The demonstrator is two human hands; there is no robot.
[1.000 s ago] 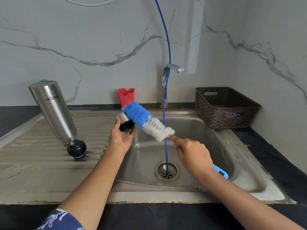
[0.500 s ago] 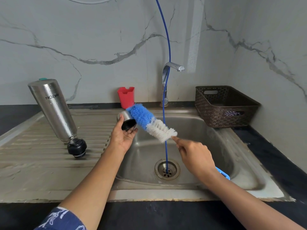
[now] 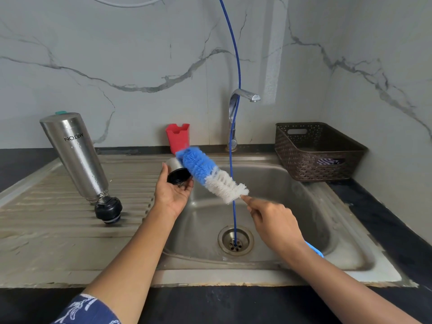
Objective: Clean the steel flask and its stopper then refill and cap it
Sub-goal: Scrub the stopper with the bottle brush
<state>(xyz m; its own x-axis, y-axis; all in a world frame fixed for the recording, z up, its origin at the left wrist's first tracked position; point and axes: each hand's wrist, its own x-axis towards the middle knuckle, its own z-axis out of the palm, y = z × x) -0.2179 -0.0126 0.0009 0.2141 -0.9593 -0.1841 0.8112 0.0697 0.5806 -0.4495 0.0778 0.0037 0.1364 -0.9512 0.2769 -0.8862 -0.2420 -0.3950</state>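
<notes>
Two hands meet over the sink (image 3: 304,206): the left hand (image 3: 173,195) holds the steel cap (image 3: 176,170) and the right hand (image 3: 273,220) grips a bottle brush (image 3: 210,176), bristles against the cap. The steel flask (image 3: 74,155) leans inverted on the ribbed draining surface (image 3: 46,230), mouth at the black stopper (image 3: 108,209).

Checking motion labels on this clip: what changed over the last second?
Very little. The right hand drew the bottle brush slightly down and right across the steel cap, so its white end sits a bit lower. Nothing was gripped or released: the left hand holds the cap and the right hand holds the brush. The flask, black stopper and basket are unmoved.
</notes>
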